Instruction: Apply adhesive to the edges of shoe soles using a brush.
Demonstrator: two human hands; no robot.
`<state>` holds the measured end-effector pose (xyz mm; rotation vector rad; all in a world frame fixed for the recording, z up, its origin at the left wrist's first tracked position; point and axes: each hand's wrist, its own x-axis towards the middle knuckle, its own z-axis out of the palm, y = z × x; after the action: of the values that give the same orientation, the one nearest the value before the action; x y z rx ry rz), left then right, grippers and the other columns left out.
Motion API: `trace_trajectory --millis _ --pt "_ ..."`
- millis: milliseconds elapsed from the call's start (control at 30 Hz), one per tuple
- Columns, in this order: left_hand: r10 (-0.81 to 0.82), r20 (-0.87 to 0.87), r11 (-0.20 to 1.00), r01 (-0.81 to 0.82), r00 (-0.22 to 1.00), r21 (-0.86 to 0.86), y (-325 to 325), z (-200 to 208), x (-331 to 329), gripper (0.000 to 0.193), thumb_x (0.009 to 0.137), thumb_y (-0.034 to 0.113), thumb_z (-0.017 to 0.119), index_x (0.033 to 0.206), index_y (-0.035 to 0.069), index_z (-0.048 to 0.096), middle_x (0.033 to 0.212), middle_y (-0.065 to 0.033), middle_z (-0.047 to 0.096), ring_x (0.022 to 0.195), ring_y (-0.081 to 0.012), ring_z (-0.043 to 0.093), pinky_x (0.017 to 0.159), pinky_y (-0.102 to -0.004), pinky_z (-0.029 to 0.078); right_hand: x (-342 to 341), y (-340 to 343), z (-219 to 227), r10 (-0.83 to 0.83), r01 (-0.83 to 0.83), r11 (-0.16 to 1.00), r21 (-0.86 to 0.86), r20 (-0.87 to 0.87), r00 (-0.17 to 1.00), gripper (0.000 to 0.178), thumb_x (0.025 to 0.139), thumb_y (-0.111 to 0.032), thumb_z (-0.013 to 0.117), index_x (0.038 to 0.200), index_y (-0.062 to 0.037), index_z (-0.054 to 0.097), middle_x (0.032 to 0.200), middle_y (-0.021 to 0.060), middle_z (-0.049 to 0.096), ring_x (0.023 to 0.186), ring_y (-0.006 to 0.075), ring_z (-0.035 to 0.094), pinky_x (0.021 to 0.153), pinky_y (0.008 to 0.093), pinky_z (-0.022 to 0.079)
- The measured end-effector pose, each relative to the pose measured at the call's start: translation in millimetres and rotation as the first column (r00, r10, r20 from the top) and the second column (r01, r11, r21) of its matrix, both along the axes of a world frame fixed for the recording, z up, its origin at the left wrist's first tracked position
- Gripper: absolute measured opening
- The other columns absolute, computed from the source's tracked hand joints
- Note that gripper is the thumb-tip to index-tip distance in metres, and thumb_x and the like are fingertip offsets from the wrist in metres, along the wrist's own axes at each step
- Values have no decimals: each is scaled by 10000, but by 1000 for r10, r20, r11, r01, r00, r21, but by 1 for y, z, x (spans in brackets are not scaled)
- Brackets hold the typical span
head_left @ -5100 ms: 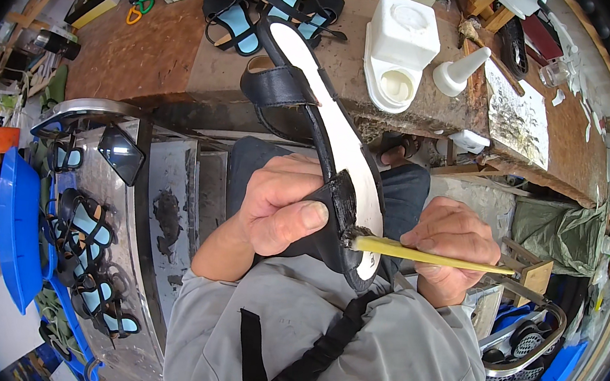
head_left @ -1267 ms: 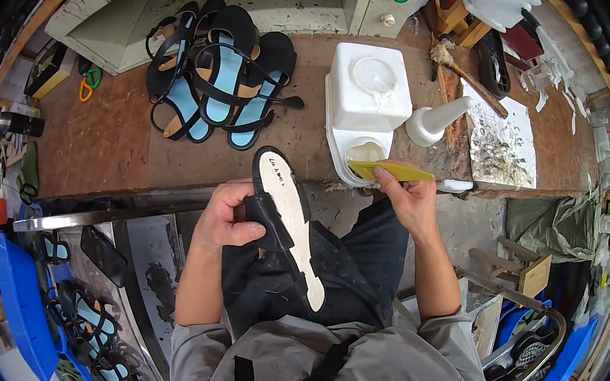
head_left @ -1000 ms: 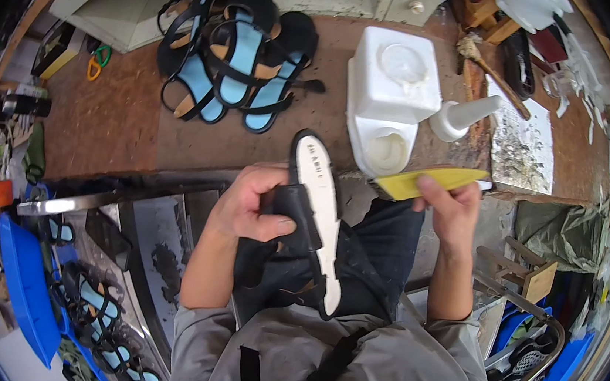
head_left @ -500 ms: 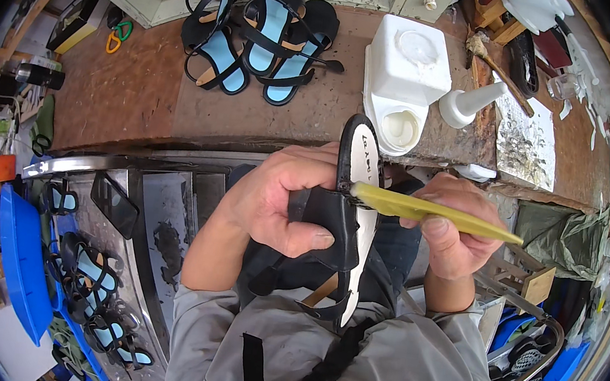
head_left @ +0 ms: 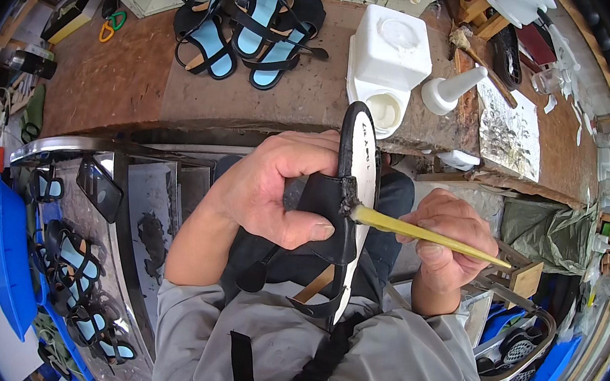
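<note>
Here, the left hand (head_left: 271, 191), thumb over a wide strap (head_left: 325, 195), clasps a black sandal (head_left: 365, 159) above the lap (head_left: 390, 214); the right hand (head_left: 452, 239) pinches a thin yellow tool (head_left: 419, 232), its tip at the strap's edge. In view, the sandal's far end overlaps the workbench's (head_left: 120, 71) front edge; brown benchtop spreads left of heaped sandals (head_left: 257, 23).

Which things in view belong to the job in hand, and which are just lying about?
In use:
black sandal, in the left hand
yellow-handled brush, in the right hand, tip at the sandal
white open-cupped container, probably

Lying about, it seems:
dark smartphone
stained paper sheet
white cone-topped piece
</note>
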<state>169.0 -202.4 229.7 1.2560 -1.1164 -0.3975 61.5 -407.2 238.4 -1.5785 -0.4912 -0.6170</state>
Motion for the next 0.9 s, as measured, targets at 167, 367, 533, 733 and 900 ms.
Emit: trace_trajectory --millis 167,367,533,733,900 --pt "-8 -10 1000 8 1000 -24 -5 1 -7 360 567 112 661 889 -38 611 878 -142 622 833 -282 597 782 -327 457 -12 -5 -4 7 -7 1000 22 30 1000 154 712 -53 704 802 52 637 690 136 641 599 244 651 507 290 463" --pt "83 -104 991 -94 991 -99 -13 -6 -19 493 631 340 711 847 -88 595 813 -130 633 712 -185 601 661 -267 444 -26 -7 -8 38 -39 999 11 87 995 165 699 -59 710 799 50 637 711 150 652 575 231 641 499 284 466" --pt "87 -87 988 -97 992 -119 -15 -8 -23 502 620 332 713 866 -92 604 812 -134 635 713 -189 603 662 -265 445 -38 -16 -12 154 -157 986 48 69 986 140 718 -62 690 786 49 637 714 164 649 557 223 613 507 285 467" --pt "-97 -133 989 81 986 -123 -10 3 -23 478 632 149 726 1012 -96 568 971 -130 614 875 -152 581 795 -248 444 -2 -11 -1 0 36 976 213 -165 986 175 817 -97 587 906 54 588 704 160 579 506 169 534 474 267 428" --pt "-36 -458 998 7 888 -66 -1 -1 -35 796 491 273 855 1101 -100 505 986 -85 608 875 -138 587 797 -243 444 -29 -12 -11 -20 36 993 110 -146 989 173 811 -111 605 845 59 596 650 136 569 500 165 541 509 301 430"
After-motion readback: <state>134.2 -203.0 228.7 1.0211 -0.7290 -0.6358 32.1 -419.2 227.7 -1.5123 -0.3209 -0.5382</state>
